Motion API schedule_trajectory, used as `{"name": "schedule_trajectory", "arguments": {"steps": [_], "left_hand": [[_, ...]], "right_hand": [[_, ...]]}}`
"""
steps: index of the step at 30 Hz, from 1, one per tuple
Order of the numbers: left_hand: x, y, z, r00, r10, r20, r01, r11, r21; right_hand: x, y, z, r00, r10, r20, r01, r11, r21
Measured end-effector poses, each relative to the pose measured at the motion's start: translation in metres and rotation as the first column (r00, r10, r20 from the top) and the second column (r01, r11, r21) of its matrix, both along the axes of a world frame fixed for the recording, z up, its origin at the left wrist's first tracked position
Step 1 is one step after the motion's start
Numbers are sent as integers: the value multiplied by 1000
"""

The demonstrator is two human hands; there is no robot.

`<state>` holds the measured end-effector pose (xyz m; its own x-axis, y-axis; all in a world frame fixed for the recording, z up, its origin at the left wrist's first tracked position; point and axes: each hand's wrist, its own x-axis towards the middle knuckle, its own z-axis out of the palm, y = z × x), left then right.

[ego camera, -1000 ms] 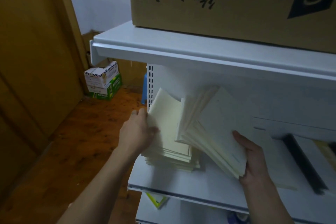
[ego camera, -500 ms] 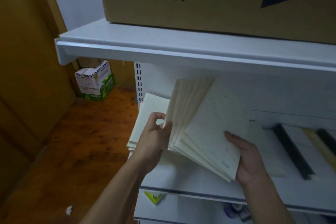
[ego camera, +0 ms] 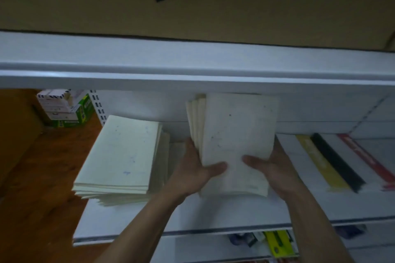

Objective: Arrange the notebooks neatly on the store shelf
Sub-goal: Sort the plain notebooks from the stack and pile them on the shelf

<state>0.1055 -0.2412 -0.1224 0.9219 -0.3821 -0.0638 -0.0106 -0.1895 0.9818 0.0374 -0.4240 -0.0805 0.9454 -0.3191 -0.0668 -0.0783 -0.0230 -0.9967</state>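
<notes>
A bundle of cream notebooks (ego camera: pixel 237 134) stands tilted on its lower edge on the white shelf (ego camera: pixel 213 215), its top reaching up under the shelf above. My left hand (ego camera: pixel 194 168) grips its left side, thumb across the front cover. My right hand (ego camera: pixel 269 166) grips its right side, thumb also on the cover. Left of them lies a flat stack of cream notebooks (ego camera: pixel 121 156), overhanging the shelf's left end, with neither hand on it.
A big cardboard box (ego camera: pixel 192 0) sits on the upper shelf (ego camera: pixel 192 66). Yellow, black and red flat items (ego camera: pixel 333 162) lie on the shelf to the right. Small cartons (ego camera: pixel 64 109) stand on the wooden floor at left. More goods (ego camera: pixel 275 241) fill the shelf below.
The fanned bundle has been squared up and shifted right, away from the flat stack. My left hand moved from the bundle's edge to grip its left side. The view swung right.
</notes>
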Motion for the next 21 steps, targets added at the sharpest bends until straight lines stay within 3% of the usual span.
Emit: {"name": "schedule_trajectory", "arguments": {"steps": [4,13,21], "left_hand": [[11,-37,-16,992,67,104,-64,998,-25],[-7,-77,-44,986,125,107,-123,992,-23],[-5,-96,-28,938,297,180,-303,953,3]], "right_hand": [[16,-30,-10,997,-12,72,21,992,-123],[20,-78,-74,998,53,-19,-54,997,-64],[34,-84,-76,999,14,40,-11,997,-70]]}}
